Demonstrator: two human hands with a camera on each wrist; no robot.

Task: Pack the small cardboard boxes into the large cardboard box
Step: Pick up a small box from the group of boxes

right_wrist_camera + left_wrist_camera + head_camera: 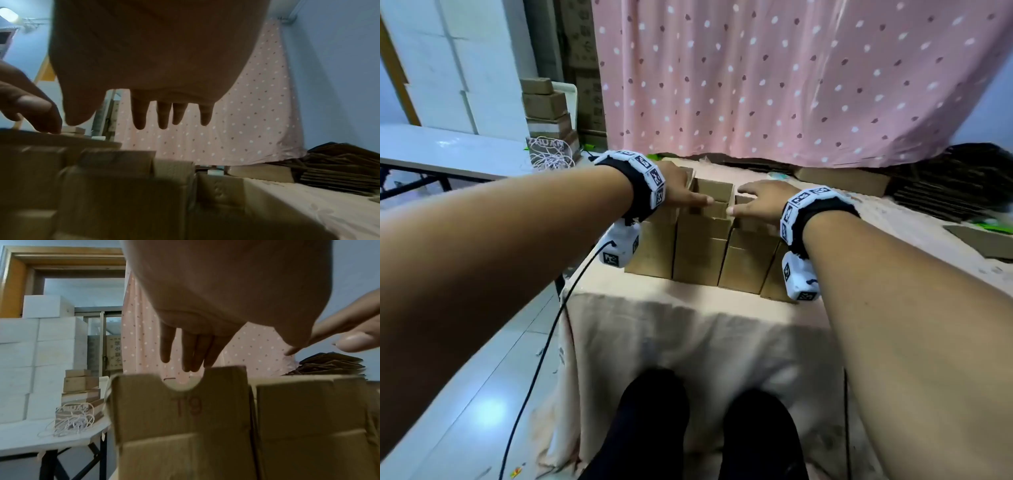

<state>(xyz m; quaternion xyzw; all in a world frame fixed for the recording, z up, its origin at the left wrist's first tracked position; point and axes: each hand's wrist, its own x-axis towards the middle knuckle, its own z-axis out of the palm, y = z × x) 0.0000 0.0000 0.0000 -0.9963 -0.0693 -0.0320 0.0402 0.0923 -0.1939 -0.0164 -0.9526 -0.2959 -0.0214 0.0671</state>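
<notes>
A block of small cardboard boxes (702,246), stood upright with open flaps, is seen in rows on a table draped in beige cloth (688,342). Both arms are stretched over it. The left hand (681,192) is held above the far left part of the block, the right hand (763,202) above the far right part, and the two thumbs are turned inward toward one box in the far middle row (714,197).

In the left wrist view the left hand's fingers (185,350) are seen straight and pointing down, just above a flap marked "T9" (185,405); nothing is held. In the right wrist view the right hand's fingers (162,113) likewise hang extended and spread, clear of the box tops, holding nothing. Whether either thumb actually touches cardboard cannot be told, as the frames are blurred there.

The large cardboard box cannot be picked out with certainty; a flat-lying carton (842,181) is seen beyond the right hand, before the dotted pink curtain (791,85).

The box between the thumbs lies directly below and between both hands, about equally near to each, so a two-sided pinch from above seems called for.
</notes>
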